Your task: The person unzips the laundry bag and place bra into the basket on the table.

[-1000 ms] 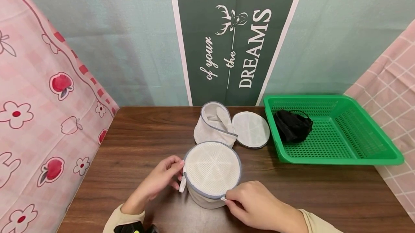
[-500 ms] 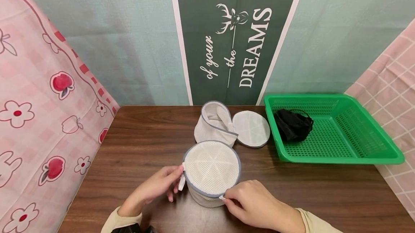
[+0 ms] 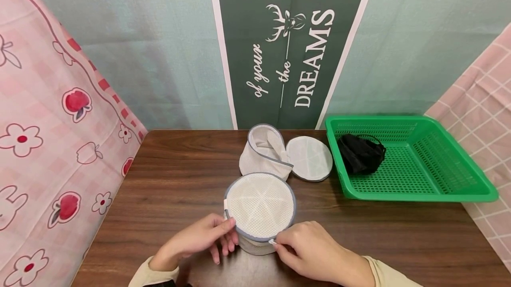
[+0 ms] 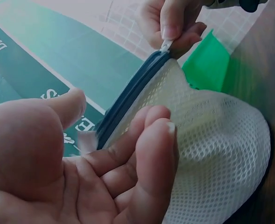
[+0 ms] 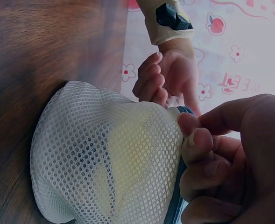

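A round white mesh laundry bag [image 3: 260,207] with a grey-blue zippered rim stands upright on the table, its lid over the top. Through the side mesh in the right wrist view, something pale yellow shows inside. My right hand [image 3: 315,251] pinches the white zipper pull [image 4: 166,45] at the rim's near right side. At the near left of the rim is my left hand [image 3: 207,238], thumb at the edge and fingers loosely bent beside the bag wall. In the left wrist view its thumb and fingers are apart, holding nothing.
Behind the bag, a second mesh bag [image 3: 263,163] gapes with its flap folded, beside a round white mesh disc [image 3: 309,158]. A green plastic basket [image 3: 423,196] at the right holds a black drawstring pouch [image 3: 360,156]. Curtains hang at the back and sides.
My left hand has moved from the rim's left side, by the white loop, toward the near left of the rim. My right hand keeps the zipper pull at nearly the same spot.
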A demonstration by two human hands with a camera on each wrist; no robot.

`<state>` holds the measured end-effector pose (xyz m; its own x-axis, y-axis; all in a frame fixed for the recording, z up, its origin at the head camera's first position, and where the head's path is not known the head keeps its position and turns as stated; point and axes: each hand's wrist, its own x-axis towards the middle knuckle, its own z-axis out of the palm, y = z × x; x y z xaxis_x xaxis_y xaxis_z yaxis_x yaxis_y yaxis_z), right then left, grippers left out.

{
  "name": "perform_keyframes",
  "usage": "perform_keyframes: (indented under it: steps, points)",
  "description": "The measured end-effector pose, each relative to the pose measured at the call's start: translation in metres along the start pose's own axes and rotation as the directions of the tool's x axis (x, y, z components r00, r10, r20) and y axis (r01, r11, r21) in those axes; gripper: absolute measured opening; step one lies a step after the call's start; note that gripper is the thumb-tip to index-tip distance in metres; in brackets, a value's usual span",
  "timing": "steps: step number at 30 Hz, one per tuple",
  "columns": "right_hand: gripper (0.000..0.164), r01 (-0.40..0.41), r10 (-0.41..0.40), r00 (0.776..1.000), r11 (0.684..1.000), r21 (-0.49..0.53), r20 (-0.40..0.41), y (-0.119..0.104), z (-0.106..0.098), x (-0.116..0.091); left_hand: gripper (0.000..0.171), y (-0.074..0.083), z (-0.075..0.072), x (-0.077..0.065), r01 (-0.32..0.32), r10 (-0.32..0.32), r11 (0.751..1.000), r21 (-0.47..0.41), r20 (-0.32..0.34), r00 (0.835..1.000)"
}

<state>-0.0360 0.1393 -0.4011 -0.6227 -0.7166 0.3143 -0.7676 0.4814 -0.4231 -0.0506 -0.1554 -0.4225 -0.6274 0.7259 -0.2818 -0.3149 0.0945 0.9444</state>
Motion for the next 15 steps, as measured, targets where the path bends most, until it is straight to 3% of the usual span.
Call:
perform_keyframes:
  steps: [7, 15]
  points:
    - [0.046, 0.011, -0.011, 1.0, 1.0, 0.007, -0.002, -0.002, 0.001, 0.001, 0.066, -0.003, 0.008, 0.005, 0.0, 0.0, 1.0, -0.007, 0.035, 0.999]
    - [0.047, 0.03, -0.03, 0.999, 1.0, 0.006, -0.012, -0.006, 0.0, 0.005, 0.065, -0.003, 0.016, 0.01, 0.009, -0.008, 0.999, -0.04, 0.016, 1.0]
